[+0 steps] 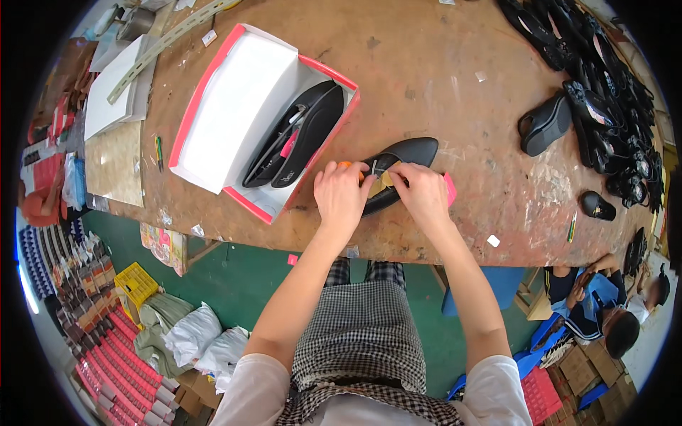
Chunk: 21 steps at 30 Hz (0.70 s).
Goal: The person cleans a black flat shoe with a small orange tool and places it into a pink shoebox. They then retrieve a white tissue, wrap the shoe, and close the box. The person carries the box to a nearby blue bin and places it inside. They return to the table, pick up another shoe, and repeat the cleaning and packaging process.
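Observation:
A black pointed shoe (412, 150) lies on the workbench before me, its toe turned to the far right. Across its opening is a tan-yellow piece (383, 183), whose kind I cannot make out. My left hand (341, 195) is closed at the shoe's left side around an orange-handled tool (345, 165); a thin metallic bit shows by the fingertips. With bent fingers, my right hand (424, 192) pinches the edge of the tan-yellow piece over the shoe. A pink tag (451, 189) sticks out beside the right hand.
Left of the shoe stands an open white shoe box (234, 106) with a red rim, holding black shoes (309, 135). Many black shoes (597, 106) pile up at the right, with a single wedge sandal (545, 124) nearer. A person (604, 305) sits beyond the bench's right end.

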Each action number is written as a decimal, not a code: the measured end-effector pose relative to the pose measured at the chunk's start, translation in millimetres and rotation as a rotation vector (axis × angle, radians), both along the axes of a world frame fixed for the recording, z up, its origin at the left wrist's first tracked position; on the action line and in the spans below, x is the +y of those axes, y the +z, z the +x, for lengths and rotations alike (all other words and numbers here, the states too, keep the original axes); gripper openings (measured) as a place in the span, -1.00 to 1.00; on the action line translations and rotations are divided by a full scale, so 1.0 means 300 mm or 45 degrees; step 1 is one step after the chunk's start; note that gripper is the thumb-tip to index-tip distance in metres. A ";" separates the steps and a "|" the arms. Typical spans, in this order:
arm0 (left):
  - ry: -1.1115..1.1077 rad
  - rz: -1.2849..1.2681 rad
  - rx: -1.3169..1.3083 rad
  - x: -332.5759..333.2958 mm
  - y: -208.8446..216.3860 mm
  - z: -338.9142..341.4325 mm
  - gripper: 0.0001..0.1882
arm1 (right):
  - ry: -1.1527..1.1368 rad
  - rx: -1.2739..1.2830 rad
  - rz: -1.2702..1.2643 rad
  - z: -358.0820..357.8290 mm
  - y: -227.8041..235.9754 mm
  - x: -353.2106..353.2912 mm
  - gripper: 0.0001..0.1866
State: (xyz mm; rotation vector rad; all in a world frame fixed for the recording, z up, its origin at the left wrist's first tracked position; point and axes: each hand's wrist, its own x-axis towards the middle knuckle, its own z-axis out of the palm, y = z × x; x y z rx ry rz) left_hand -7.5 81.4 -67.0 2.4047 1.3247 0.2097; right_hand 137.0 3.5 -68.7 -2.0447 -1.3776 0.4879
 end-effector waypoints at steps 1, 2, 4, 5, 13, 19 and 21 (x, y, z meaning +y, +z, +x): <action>0.048 -0.056 -0.017 0.008 -0.013 0.010 -0.79 | -0.025 -0.015 -0.005 -0.006 -0.016 0.000 -0.93; 0.055 -0.079 -0.005 0.014 -0.024 0.018 -0.80 | -0.050 -0.032 -0.010 -0.011 -0.033 -0.003 -0.94; 0.083 -0.116 0.025 0.025 -0.033 0.020 -0.81 | -0.101 -0.005 -0.013 -0.023 -0.049 0.000 -0.94; 0.094 -0.126 0.023 0.028 -0.035 0.018 -0.81 | -0.133 0.033 -0.015 -0.028 -0.053 0.001 -0.94; 0.083 -0.018 -0.030 0.007 -0.039 0.035 -0.85 | -0.166 0.046 -0.013 -0.029 -0.070 0.004 -0.94; 0.052 -0.049 -0.042 0.016 -0.045 0.025 -0.89 | -0.164 0.051 0.002 -0.025 -0.078 0.001 -0.93; 0.054 -0.070 -0.081 0.020 -0.048 0.020 -0.90 | -0.161 0.071 0.034 -0.024 -0.076 0.004 -0.94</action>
